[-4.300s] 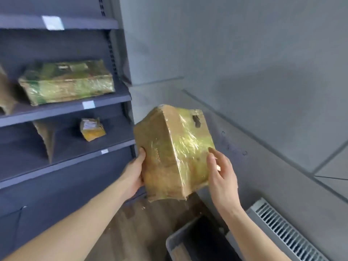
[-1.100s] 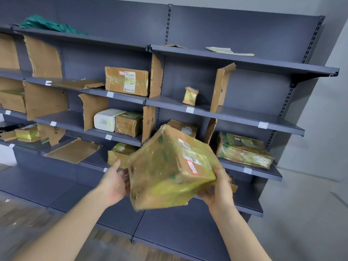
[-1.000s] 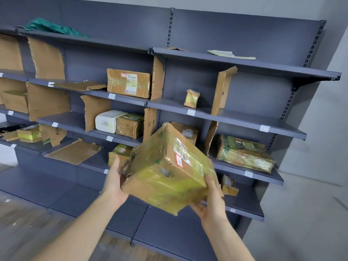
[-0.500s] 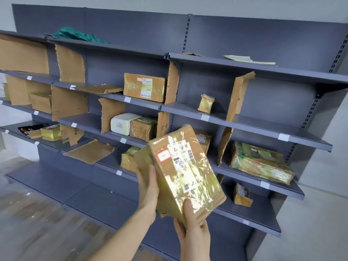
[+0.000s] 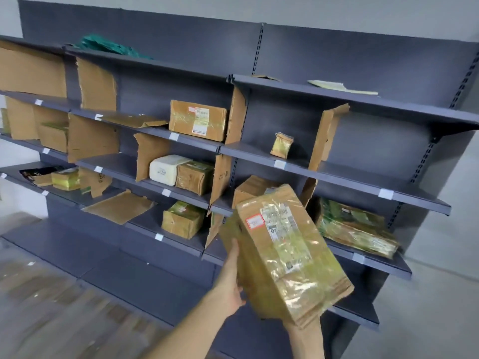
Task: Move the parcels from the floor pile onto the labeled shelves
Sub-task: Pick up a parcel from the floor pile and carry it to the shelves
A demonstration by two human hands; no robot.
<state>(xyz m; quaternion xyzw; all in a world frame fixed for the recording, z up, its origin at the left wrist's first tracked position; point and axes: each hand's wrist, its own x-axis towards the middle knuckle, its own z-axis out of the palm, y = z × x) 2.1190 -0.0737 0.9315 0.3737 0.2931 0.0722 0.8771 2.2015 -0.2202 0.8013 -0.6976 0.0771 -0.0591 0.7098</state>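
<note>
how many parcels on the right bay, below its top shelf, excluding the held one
3: small yellow packet, upper shelf; brown box and wide green-taped parcel, shelf below. Held brown taped parcel may hide more.

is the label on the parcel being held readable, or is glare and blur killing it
Head view: the held parcel is wrapped in glossy film that throws bright glare patches over its shipping label, and the print is too soft to read. The floor at lower left is smeared by motion blur. Wide-angle distortion bows the shelf edges.
</note>
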